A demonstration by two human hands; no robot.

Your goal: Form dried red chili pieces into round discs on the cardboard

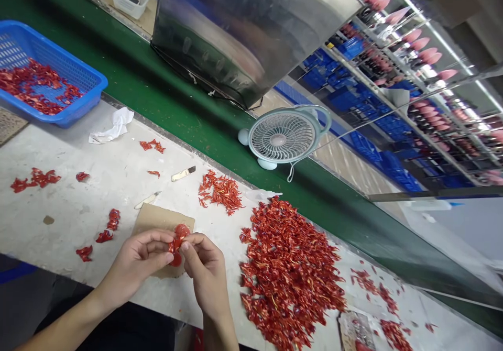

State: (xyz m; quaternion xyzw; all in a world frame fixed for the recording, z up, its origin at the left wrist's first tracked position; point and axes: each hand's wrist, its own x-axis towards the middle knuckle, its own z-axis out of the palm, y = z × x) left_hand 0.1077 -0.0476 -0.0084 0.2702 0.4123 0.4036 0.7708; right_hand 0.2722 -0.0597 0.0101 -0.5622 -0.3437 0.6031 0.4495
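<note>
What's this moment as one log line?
left hand, right hand: pinch small shiny red piece | below: brown cardboard square | beside: heap of red pieces

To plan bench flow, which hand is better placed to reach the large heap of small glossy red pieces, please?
Probably the right hand: the red heap lies beside it; left hand is farther.

**Red on off-white, edged in green**

The glossy red piece (pixel 176 243) at lower centre matches the big heap (pixel 288 272) to its right, which is red streaked with thin yellow-orange lines. Beneath the piece, a brown cardboard sheet (pixel 157 216) lies on the mottled off-white surface (pixel 58 209). At upper left, the bright blue basket (pixel 80 107) shows a fine lattice. A dark green belt (pixel 176 105) crosses diagonally, and the fan (pixel 285 136) is pale mint. The upper-right shelves hold pink forms (pixel 416 42) and blue bins (pixel 353 47).
</note>
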